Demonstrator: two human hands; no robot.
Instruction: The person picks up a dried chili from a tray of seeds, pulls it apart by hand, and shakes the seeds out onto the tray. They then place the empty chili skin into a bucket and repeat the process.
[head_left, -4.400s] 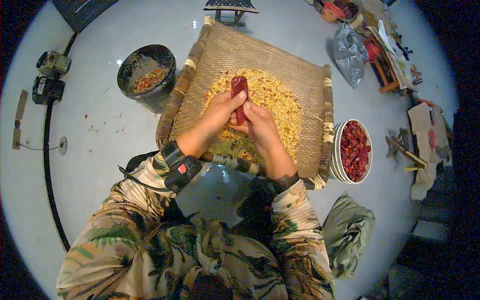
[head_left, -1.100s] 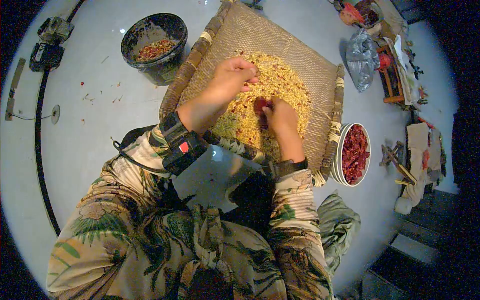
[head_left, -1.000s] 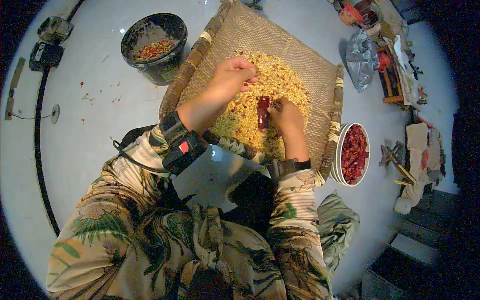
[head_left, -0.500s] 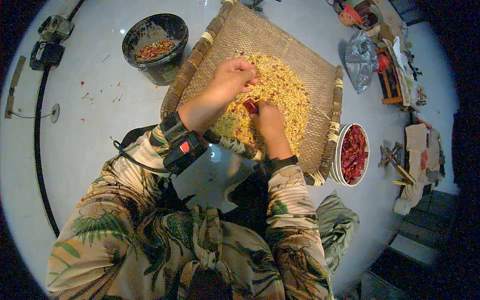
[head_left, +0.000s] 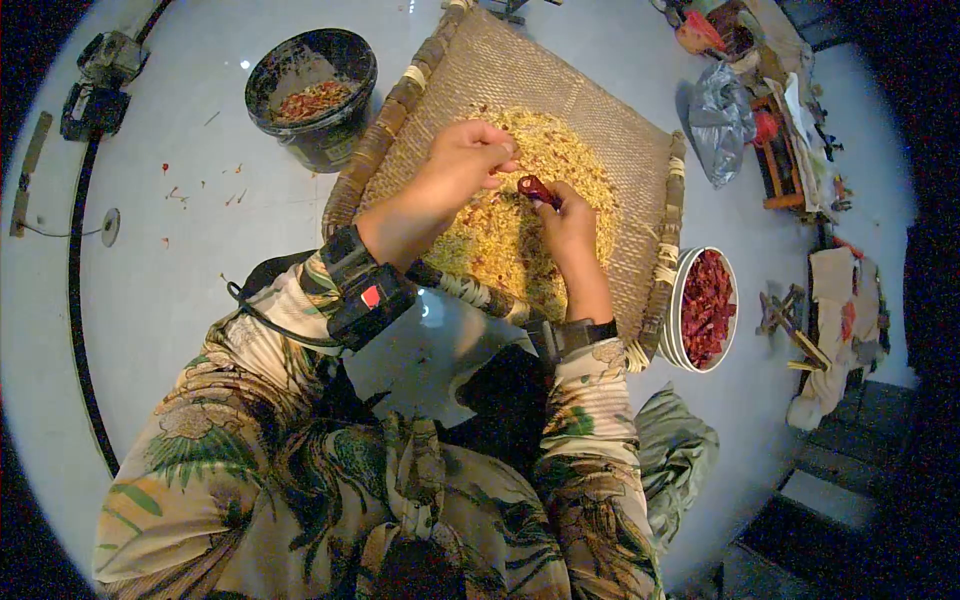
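The red pepper (head_left: pixel 538 190) is at the centre of the frame, gripped by the right hand (head_left: pixel 570 222), open end toward the upper left. The left hand (head_left: pixel 468 157) is just beside it, fingertips closed; whether they hold anything cannot be told. Yellow seeds (head_left: pixel 575 155) lie beneath in a woven tray (head_left: pixel 540 70). In my judgement, a light pinch above the tray best spares the skin.

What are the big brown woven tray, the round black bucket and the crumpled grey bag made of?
Big brown woven tray: probably bamboo or cane, matte; crisscross strips show. Round black bucket: likely plastic, slightly shiny, with a smooth rim. Crumpled grey bag: seemingly thin plastic film, glossy; light glints along its wrinkles.
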